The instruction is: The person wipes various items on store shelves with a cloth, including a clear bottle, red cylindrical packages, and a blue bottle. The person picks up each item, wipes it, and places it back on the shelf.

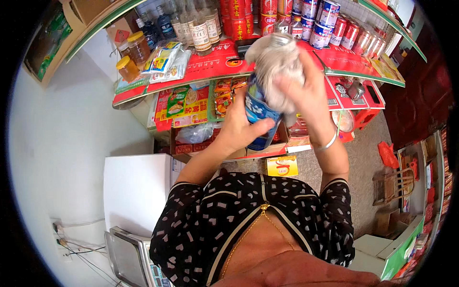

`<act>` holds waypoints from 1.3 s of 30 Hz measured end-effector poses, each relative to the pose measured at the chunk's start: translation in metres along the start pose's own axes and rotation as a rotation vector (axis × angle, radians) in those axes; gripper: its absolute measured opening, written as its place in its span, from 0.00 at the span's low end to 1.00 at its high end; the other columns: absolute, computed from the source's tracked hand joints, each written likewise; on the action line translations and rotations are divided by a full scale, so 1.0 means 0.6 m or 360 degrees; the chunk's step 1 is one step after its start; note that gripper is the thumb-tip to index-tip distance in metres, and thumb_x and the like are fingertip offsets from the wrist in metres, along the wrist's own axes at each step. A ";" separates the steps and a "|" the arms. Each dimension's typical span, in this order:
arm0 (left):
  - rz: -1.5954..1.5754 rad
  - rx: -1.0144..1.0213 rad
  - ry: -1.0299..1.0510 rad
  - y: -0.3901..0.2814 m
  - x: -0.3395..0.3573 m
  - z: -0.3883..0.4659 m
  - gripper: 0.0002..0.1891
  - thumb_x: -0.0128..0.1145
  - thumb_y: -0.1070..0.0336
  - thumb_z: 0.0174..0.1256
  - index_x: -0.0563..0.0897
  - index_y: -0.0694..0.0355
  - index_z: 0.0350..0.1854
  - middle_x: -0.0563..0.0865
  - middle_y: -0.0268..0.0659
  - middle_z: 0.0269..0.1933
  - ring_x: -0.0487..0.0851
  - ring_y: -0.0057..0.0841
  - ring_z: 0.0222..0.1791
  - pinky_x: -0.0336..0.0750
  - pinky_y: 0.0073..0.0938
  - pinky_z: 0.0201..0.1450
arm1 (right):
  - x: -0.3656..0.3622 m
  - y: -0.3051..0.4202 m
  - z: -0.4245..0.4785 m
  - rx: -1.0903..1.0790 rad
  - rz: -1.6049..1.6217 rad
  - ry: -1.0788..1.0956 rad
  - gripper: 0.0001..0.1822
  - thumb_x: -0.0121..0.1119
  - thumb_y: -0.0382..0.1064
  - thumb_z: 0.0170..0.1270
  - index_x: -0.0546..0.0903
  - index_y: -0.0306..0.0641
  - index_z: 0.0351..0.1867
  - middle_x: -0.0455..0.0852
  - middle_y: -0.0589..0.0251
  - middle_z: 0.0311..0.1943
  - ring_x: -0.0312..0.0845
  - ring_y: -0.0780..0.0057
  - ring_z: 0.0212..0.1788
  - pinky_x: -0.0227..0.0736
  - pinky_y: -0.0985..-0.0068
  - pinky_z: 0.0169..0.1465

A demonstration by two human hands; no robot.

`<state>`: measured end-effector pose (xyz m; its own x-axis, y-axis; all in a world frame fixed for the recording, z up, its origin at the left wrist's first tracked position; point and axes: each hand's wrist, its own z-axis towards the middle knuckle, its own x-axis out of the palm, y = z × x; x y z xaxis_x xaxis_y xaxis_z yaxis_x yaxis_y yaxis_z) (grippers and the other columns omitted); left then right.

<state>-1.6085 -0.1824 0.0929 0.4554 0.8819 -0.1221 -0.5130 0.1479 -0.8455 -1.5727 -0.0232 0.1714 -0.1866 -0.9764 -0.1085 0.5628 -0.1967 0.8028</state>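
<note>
In my left hand (244,125) is a blue bottle (260,114) with pale lettering, tilted, its top towards the shelf. My right hand (304,88) presses a greyish-white cloth (278,70) around the bottle's upper part. The cloth is blurred and hides much of that end; a clear, shiny piece shows above it. Behind my hands lies the red-covered shelf (222,64). It bears clear glass bottles (199,34), red cans (238,28), blue-and-white cans (320,36) and jars with yellow lids (128,68).
A lower shelf holds snack packets (223,100) and a small metal pot (355,90). Below are an open carton (200,147) and a yellow box (282,165) on the floor. A white box-like unit (134,190) and a scale (127,254) stand left; a wooden chair (394,184) is right.
</note>
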 end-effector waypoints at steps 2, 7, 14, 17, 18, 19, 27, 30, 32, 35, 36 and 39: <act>-0.0088 -0.0089 0.0016 0.008 0.013 -0.010 0.40 0.68 0.51 0.45 0.64 0.68 0.58 0.79 0.43 0.49 0.79 0.30 0.47 0.72 0.32 0.53 | -0.010 0.010 0.042 0.0220 0.0459 0.0141 0.23 0.65 0.37 0.49 0.77 0.29 0.47 0.84 0.59 0.39 0.80 0.75 0.41 0.75 0.78 0.46; -0.1436 -0.0631 0.0602 0.019 0.005 -0.005 0.46 0.66 0.41 0.45 0.64 0.66 0.63 0.78 0.44 0.54 0.81 0.32 0.49 0.75 0.32 0.53 | -0.027 -0.135 0.063 0.0257 0.1528 0.0401 0.34 0.66 0.37 0.45 0.70 0.31 0.57 0.78 0.56 0.50 0.76 0.70 0.51 0.71 0.73 0.55; -0.1163 -0.0554 0.0511 0.014 -0.037 0.003 0.41 0.67 0.52 0.46 0.65 0.67 0.61 0.80 0.40 0.51 0.80 0.26 0.47 0.74 0.26 0.52 | -0.003 -0.050 0.070 0.0137 0.1141 0.0444 0.26 0.62 0.31 0.47 0.75 0.32 0.52 0.82 0.60 0.43 0.80 0.74 0.43 0.74 0.76 0.50; 0.0013 -0.0018 0.0017 0.013 -0.042 0.000 0.42 0.68 0.54 0.44 0.62 0.71 0.60 0.79 0.48 0.50 0.80 0.34 0.48 0.72 0.33 0.53 | 0.034 -0.002 0.070 0.0100 0.0543 0.0190 0.17 0.61 0.30 0.51 0.79 0.33 0.45 0.84 0.65 0.36 0.80 0.79 0.38 0.75 0.79 0.45; 0.0171 0.0009 -0.0028 0.009 -0.044 0.000 0.43 0.68 0.54 0.43 0.61 0.71 0.60 0.79 0.50 0.49 0.80 0.36 0.48 0.72 0.34 0.53 | 0.047 0.005 0.067 0.0026 0.0453 0.0094 0.17 0.60 0.29 0.51 0.79 0.33 0.46 0.84 0.65 0.36 0.80 0.80 0.38 0.75 0.79 0.44; 0.0329 0.0035 -0.0074 0.003 -0.046 -0.001 0.44 0.69 0.53 0.43 0.61 0.71 0.60 0.78 0.51 0.49 0.80 0.38 0.49 0.72 0.36 0.53 | 0.055 0.009 0.067 -0.0047 0.0364 -0.0002 0.17 0.60 0.29 0.52 0.79 0.33 0.46 0.84 0.65 0.36 0.80 0.81 0.38 0.75 0.79 0.43; 0.0135 -0.0053 0.0051 0.036 -0.083 -0.012 0.43 0.69 0.52 0.40 0.64 0.70 0.58 0.79 0.53 0.49 0.80 0.43 0.49 0.71 0.38 0.53 | 0.046 -0.067 0.106 0.0263 0.1164 0.0291 0.15 0.56 0.37 0.58 0.80 0.28 0.43 0.85 0.65 0.33 0.80 0.80 0.32 0.75 0.82 0.36; 0.0388 0.0090 0.0074 0.042 -0.094 -0.014 0.45 0.69 0.52 0.37 0.64 0.69 0.58 0.78 0.55 0.49 0.79 0.46 0.50 0.70 0.39 0.54 | 0.036 -0.058 0.101 0.0187 0.1071 0.0500 0.17 0.56 0.38 0.55 0.79 0.26 0.43 0.84 0.62 0.35 0.80 0.77 0.36 0.75 0.79 0.41; 0.0577 0.0064 0.0095 0.031 -0.096 -0.014 0.46 0.70 0.51 0.36 0.64 0.70 0.58 0.78 0.55 0.49 0.78 0.49 0.50 0.70 0.40 0.54 | 0.016 -0.058 0.098 0.0200 0.1019 0.0648 0.18 0.57 0.36 0.53 0.79 0.27 0.44 0.84 0.61 0.38 0.80 0.76 0.38 0.74 0.78 0.45; 0.0595 0.0181 0.0087 0.049 -0.094 -0.018 0.47 0.71 0.50 0.35 0.64 0.70 0.58 0.78 0.56 0.48 0.78 0.49 0.51 0.70 0.40 0.55 | 0.018 -0.042 0.087 0.0248 0.1029 0.0670 0.18 0.56 0.34 0.53 0.78 0.27 0.45 0.84 0.61 0.38 0.80 0.77 0.39 0.74 0.78 0.45; 0.0616 0.0197 0.0078 0.057 -0.094 -0.021 0.48 0.73 0.49 0.33 0.64 0.69 0.58 0.77 0.55 0.50 0.77 0.49 0.52 0.70 0.40 0.55 | 0.028 -0.037 0.079 0.0251 0.1123 0.0582 0.20 0.55 0.33 0.54 0.76 0.27 0.49 0.83 0.59 0.41 0.80 0.73 0.41 0.75 0.75 0.46; 0.0686 0.0501 0.0071 0.063 -0.084 -0.013 0.49 0.74 0.51 0.31 0.65 0.68 0.58 0.76 0.54 0.52 0.77 0.48 0.53 0.70 0.40 0.55 | 0.030 -0.094 0.075 0.0342 0.1518 0.0129 0.28 0.58 0.43 0.58 0.69 0.27 0.55 0.81 0.49 0.44 0.80 0.61 0.43 0.79 0.66 0.45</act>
<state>-1.6451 -0.2245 0.0632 0.1819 0.8735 -0.4516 -0.8508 -0.0905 -0.5177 -1.6442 -0.0255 0.1507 0.3307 -0.7219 0.6079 0.2885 0.6906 0.6632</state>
